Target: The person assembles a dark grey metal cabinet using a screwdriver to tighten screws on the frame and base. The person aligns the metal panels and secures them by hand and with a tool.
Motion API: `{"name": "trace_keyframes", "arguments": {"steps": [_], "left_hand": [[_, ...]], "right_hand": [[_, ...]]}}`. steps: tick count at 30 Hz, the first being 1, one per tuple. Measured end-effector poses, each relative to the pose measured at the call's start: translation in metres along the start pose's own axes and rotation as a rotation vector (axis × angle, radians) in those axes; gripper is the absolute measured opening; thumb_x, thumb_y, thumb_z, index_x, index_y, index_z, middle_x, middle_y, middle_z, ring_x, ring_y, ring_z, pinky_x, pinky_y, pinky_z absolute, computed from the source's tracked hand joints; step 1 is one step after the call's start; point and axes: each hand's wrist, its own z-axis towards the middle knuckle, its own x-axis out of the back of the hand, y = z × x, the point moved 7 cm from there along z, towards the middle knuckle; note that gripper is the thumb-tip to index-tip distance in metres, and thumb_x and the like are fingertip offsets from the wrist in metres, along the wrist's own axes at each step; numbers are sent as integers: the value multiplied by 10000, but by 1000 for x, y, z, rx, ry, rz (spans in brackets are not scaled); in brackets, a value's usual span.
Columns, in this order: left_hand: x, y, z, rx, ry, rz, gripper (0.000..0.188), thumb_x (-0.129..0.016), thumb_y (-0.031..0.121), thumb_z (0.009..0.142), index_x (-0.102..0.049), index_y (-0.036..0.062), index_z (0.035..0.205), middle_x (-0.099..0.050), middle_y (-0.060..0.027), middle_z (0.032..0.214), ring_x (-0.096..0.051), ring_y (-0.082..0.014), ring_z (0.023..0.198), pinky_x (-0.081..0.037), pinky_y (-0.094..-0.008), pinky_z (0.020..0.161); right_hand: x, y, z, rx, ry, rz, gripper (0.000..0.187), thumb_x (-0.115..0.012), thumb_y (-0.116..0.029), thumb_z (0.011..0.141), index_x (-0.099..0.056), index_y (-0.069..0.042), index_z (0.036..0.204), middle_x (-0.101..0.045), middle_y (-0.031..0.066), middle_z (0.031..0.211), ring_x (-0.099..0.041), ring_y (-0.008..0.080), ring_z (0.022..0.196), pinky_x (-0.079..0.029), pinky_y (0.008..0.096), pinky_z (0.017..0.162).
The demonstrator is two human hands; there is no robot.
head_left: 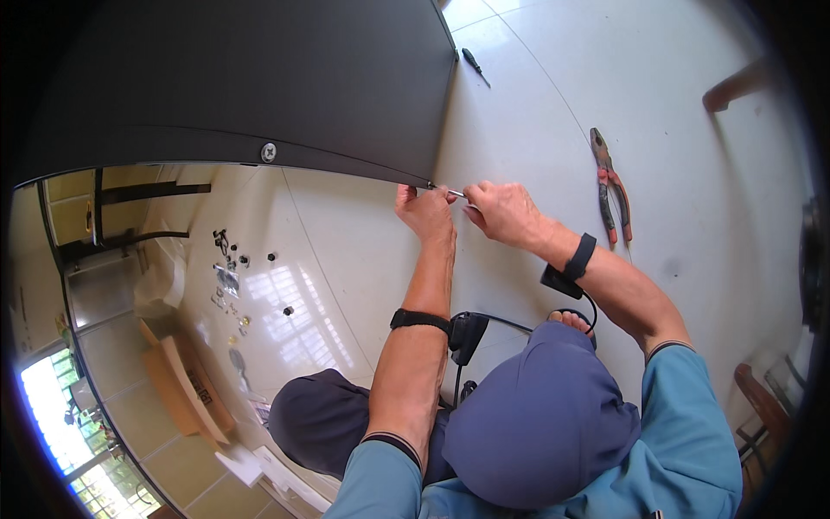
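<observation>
My right hand (503,212) is closed round a screwdriver, whose thin metal shaft (455,194) points left at the lower corner of a large dark grey panel (285,78). The fingers cover its handle. My left hand (425,210) is closed in a pinch at that corner, right by the shaft's tip. What lies between its fingertips is hidden. Further left along the panel's edge sits a round silver cross-slotted fastener (269,152).
Pliers with red handles (610,186) and a small dark screwdriver (475,66) lie on the pale tiled floor. Several small black fittings (245,260) and a clear bag (227,281) are scattered at left, near an open cardboard box (186,389). Wooden furniture legs (735,91) stand at right.
</observation>
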Motion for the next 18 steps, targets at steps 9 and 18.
{"name": "trace_keyframes", "arguments": {"steps": [9,18], "left_hand": [[-2,-1,-8,57,51,-12,370,-543,-205,726,-602,-46,1055,-628,-79,1014,-597,-147,625,-507,-275,534],[3,0,-2,43,22,24,436,-582,-193,723,-594,-37,1129,-649,-75,1074,-612,-170,639,-509,-292,535]], "right_hand": [[-13,9,0,-71,-70,-34,232,-605,-227,952,-607,-22,844,-646,173,674,-654,391,628,-528,474,574],[-35,33,3,-692,-433,864,314,-490,-236,988,-696,-6,938,-479,29,517,-409,140,399,-338,335,385]]}}
